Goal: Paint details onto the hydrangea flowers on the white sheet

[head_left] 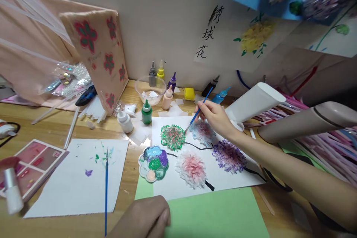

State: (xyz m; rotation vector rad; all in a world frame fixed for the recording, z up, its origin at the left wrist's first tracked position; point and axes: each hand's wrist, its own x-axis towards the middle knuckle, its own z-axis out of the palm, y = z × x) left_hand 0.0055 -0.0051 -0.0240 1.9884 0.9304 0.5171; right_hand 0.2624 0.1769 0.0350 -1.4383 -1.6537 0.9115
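My right hand [212, 116] pinches a blue paintbrush [201, 106], its bristles at the right edge of a green-tipped paper flower [173, 137]. Beneath lies a white sheet [223, 184] with painted black stems. It also carries a blue-tipped flower [202, 133], partly behind my hand, a purple-tipped flower [229, 156] and a pink flower [192, 169]. A flower-shaped palette [141, 170] with green, purple, blue and peach paint overlaps the sheet's left side. At the bottom, my left hand [147, 215] rests curled by the green paper [214, 215]; its fingertips are hidden.
A second paintbrush [106, 189] lies on paint-spotted paper [72, 178]. Behind stand a green paint bottle [146, 113], a white bottle [125, 122], a peach bottle [167, 98] and a clear bowl [139, 91]. White [255, 100] and grey [295, 124] cylindrical objects stand at the right.
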